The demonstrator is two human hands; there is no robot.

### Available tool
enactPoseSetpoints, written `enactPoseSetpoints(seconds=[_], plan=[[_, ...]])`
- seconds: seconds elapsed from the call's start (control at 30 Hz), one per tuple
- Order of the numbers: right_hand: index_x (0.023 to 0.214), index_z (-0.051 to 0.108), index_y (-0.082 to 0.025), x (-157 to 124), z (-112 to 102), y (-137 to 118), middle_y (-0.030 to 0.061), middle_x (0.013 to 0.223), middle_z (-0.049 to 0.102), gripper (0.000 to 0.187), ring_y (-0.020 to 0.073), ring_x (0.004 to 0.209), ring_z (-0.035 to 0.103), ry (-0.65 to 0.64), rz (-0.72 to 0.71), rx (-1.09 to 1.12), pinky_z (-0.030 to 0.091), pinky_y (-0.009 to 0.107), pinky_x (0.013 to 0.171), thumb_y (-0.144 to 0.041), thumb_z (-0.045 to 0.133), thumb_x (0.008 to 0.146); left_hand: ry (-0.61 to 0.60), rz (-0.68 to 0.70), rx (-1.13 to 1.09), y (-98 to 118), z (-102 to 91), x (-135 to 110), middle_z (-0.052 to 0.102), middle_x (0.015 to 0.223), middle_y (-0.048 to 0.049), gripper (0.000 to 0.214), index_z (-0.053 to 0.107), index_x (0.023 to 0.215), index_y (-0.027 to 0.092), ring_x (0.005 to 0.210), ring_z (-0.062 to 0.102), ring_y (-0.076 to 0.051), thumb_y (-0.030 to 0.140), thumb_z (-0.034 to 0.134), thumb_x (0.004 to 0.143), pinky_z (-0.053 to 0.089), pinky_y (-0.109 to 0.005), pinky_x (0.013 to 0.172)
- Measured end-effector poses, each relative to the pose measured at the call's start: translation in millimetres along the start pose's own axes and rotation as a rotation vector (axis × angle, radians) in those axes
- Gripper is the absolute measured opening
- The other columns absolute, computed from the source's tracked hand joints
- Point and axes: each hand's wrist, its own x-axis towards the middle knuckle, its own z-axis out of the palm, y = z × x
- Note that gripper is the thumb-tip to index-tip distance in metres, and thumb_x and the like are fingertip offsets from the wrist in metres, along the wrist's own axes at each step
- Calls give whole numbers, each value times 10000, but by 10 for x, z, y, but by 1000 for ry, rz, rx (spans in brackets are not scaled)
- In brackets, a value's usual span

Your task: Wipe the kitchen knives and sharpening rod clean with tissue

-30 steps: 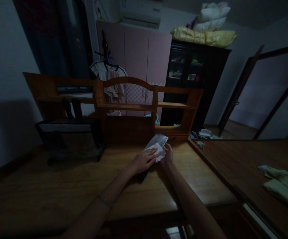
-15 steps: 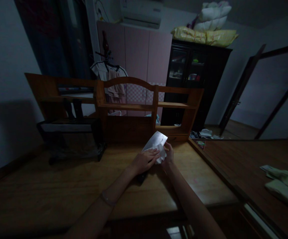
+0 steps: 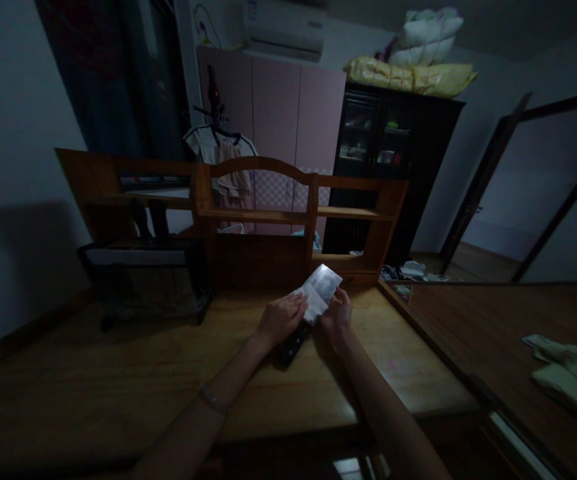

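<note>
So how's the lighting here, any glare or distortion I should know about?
Head view: dim overall, the curtain and black cabinet nearly lost in darkness. Head view: bright glare on the blade, plus a reflected patch on the desk near its front edge. Head view: a shadow on the wall at left. Head view: the door frame leans, probably wide-angle distortion.

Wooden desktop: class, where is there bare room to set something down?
On the desktop, right of the right forearm; also left of the left forearm, before the black holder. The middle is crowded: left hand, right hand, white tissue, cleaver.
</note>
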Motion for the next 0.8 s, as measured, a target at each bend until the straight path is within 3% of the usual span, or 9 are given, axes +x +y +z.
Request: enactPoseSetpoints(seconds=[0.23,0.5,0.8], plan=[[936,634,-200,-75,138,-44,43,862,711,286,230,775,661,-104,55,-49,522,386,761,-401,506,776,33,-52,-3,-20,-23,20,576,1257,-17,392,605,1183,217,1213,485,-138,356,321,952,362,-315,1067],[1018,642,-150,-88,146,99,59,871,719,312,202,746,665,-154,235,-133,526,321,703,-342,509,812,-5,-173,-45,-166,-25,15,539,1296,0,401,604,1186,261,1224,473,-145,402,320,940,390,-319,1038],[949,665,-157,-84,115,240,40,793,723,315,184,692,660,-184,347,-258,500,298,681,-393,493,828,-42,-184,-38,-383,110,-33,446,1384,-35,410,541,1268,203,1303,374,-166,299,351,918,315,-363,1097]])
